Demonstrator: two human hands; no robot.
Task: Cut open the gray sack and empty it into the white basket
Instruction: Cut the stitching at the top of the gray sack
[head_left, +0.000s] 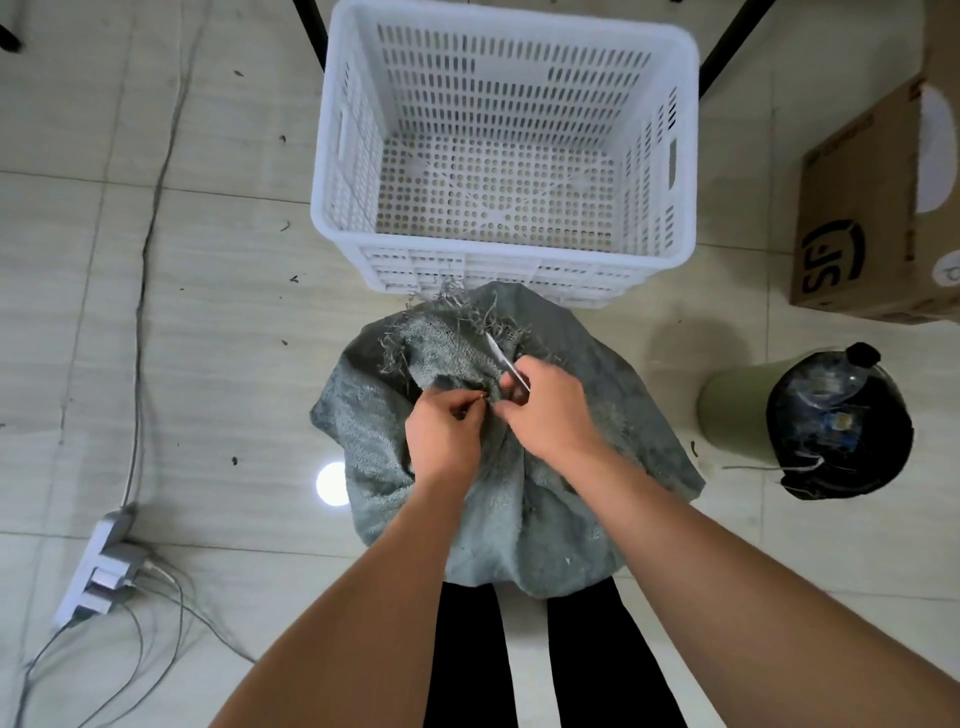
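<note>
Gray sack (545, 499) frame centre, not yet opened. My left hand (441, 436) pinches gathered neck; my right hand (545, 410) grips blade (498, 353). White basket (332, 156) above, unfilled. Cutting, emptying remain, I judge.

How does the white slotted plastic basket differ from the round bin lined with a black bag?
The white slotted plastic basket is rectangular with perforated walls and holds nothing; the round bin lined with a black bag is smaller, solid-sided and holds a clear plastic bottle. Both stand open-topped on the tiled floor.
</note>
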